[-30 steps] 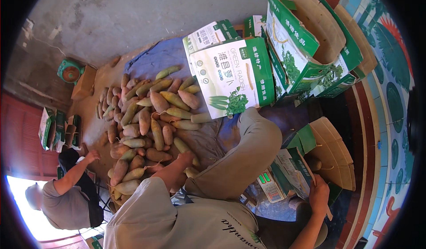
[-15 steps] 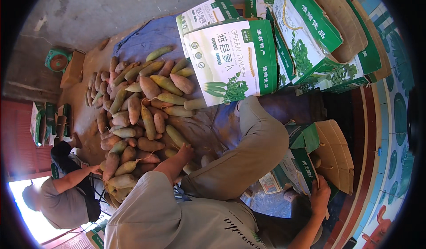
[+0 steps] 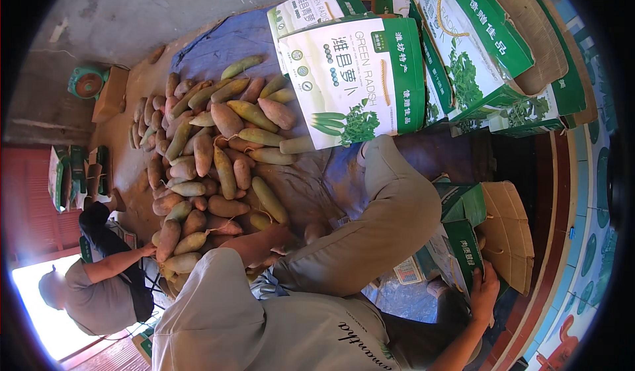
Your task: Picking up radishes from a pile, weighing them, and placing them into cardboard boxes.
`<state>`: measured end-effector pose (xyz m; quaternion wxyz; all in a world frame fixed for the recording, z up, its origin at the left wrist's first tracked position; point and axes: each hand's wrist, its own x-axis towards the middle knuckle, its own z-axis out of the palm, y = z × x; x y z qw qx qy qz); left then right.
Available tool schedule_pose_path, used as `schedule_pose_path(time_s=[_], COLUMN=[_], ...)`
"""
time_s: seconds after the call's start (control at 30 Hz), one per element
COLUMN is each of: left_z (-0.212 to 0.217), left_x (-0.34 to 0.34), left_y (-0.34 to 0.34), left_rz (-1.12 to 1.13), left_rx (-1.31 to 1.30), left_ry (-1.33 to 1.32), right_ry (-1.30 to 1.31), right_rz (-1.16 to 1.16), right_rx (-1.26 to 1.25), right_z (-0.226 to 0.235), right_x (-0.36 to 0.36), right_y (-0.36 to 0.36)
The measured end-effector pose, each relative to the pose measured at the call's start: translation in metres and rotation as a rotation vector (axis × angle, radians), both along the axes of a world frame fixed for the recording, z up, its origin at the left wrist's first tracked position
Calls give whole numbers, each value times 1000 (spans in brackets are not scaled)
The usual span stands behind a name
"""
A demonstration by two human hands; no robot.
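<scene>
A heap of long green and reddish-brown radishes (image 3: 211, 153) lies on a blue tarp (image 3: 225, 40) in front of me. My left hand (image 3: 286, 239) reaches to the near edge of the heap beside my bent knee (image 3: 397, 212). Its fingers are partly hidden, so I cannot make out whether it holds a radish. My right hand (image 3: 485, 293) grips the edge of an open green carton (image 3: 463, 239) at my right side, next to its brown cardboard flap (image 3: 506, 232).
Printed white-and-green cartons (image 3: 357, 80) stand stacked behind the heap and to the right. Another person (image 3: 92, 291) crouches at the lower left with a hand (image 3: 149, 250) on the heap. A green scale (image 3: 87, 83) sits on the concrete floor at the left.
My left hand has drawn back from the heap toward my knee. The other person's arm has stretched out to the radishes. The right hand stays on the carton.
</scene>
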<state>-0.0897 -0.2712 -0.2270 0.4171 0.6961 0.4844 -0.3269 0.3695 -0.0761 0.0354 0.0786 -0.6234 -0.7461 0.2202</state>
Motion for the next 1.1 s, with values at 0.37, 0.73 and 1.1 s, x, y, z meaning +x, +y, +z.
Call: schedule_pose_path(time_s=[0.37, 0.73, 1.1], left_z=[-23, -33, 34], left_x=[-14, -33, -34], left_y=[-20, 1, 54], left_rz=[-118, 119, 881], left_rx=[3, -127, -104], left_ry=[25, 0, -244], right_ry=[37, 73, -9], right_rz=[11, -5, 87], right_rx=[9, 54, 152], right_z=[2, 8, 6], right_x=[-7, -11, -6], right_y=[1, 1, -12])
